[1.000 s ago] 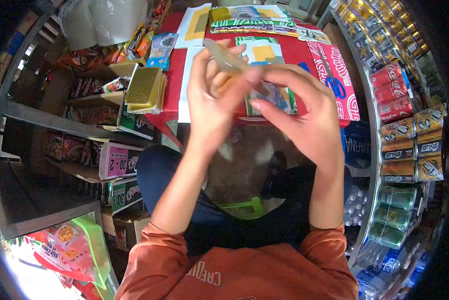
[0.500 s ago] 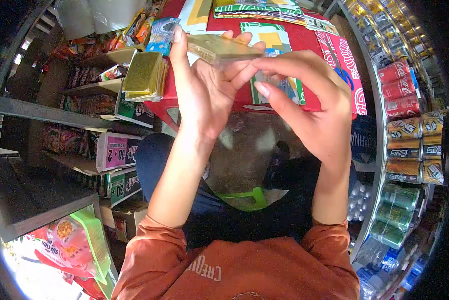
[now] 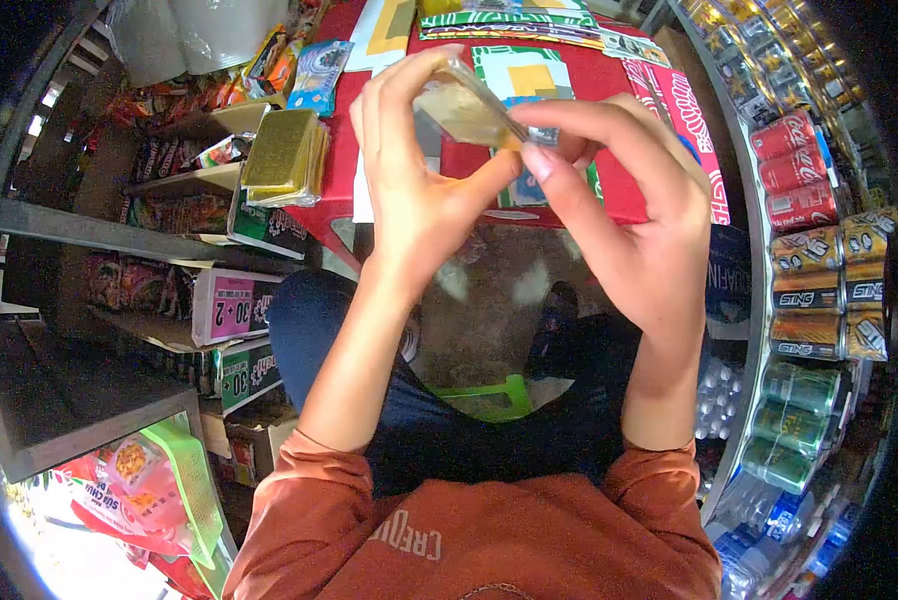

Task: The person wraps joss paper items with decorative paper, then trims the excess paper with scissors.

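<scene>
My left hand [image 3: 414,185] holds a flat gold-coloured packet [image 3: 461,112] in clear plastic, fingers along its far edge and thumb at its near side. The packet stands tilted above the table. At its right corner, thumb and forefinger of my right hand [image 3: 629,190] pinch the edge of the plastic wrap. A pile of similar gold packets [image 3: 277,152] lies at the table's left edge. Beyond my hands, a green-and-white printed sheet with a gold square [image 3: 537,80] lies on the red table [image 3: 459,165].
Boxes of packaged snacks [image 3: 184,215] fill the shelves on the left. Stacked drink cans [image 3: 807,265] line the right side. A blue packet [image 3: 321,78] and printed sheets [image 3: 509,33] lie on the table. Below is a green plastic stool [image 3: 484,402].
My left hand has turned from palm-up to gripping the packet by its edges, tipping it up. My right thumb and forefinger have closed on its right corner.
</scene>
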### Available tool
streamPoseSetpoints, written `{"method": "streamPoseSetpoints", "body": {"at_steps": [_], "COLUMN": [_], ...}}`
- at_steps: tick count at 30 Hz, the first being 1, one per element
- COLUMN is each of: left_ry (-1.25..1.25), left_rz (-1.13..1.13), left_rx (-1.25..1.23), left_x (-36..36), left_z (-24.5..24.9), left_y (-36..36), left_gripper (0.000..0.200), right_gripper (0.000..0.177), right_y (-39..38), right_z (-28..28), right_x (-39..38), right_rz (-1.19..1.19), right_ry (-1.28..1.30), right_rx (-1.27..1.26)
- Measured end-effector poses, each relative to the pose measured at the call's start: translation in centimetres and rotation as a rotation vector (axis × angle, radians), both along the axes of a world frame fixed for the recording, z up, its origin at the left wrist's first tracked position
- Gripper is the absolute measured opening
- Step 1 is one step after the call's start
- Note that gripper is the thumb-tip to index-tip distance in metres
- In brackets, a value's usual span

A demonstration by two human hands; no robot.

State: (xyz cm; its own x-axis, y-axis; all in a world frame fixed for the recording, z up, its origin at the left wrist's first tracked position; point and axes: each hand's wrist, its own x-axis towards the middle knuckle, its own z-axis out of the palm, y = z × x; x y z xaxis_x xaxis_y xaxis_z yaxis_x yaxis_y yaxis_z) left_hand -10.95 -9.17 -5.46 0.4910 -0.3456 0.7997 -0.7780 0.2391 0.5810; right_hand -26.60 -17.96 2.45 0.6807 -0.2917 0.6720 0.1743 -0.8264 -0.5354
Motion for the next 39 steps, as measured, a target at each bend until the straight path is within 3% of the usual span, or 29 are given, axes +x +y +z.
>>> {"method": "streamPoseSetpoints", "body": {"at_steps": [11, 21, 31, 39], "left_ry": [-0.038, -0.432, -0.335, -0.325], "left_rz": [0.074, 0.206, 0.138, 0.138], "left_rx": [-0.081, 0.054, 0.041, 0.052], "left_x": [0.4, 0.1, 0.3, 0.6], "left_z": [-0.6, -0.4, 0.2, 0.3], "left_y": [-0.4, -0.1, 0.0, 0.3], "left_gripper": [0.077, 0.075, 0.075, 0.077], "right_gripper": [0.030, 0.030, 0.033, 0.025], "right_y": [0.7, 0.7, 1.1, 1.8], "right_z": [-0.4, -2.5, -2.2, -1.4], "right_x": [-0.1, 0.2, 0.4, 0.2], "right_rz": [0.049, 0.000, -0.068, -0.110], "right_ry": [0.115, 0.203, 0.122, 0.092], "right_rx": [0.124, 0.240, 0.078, 0.031]}}
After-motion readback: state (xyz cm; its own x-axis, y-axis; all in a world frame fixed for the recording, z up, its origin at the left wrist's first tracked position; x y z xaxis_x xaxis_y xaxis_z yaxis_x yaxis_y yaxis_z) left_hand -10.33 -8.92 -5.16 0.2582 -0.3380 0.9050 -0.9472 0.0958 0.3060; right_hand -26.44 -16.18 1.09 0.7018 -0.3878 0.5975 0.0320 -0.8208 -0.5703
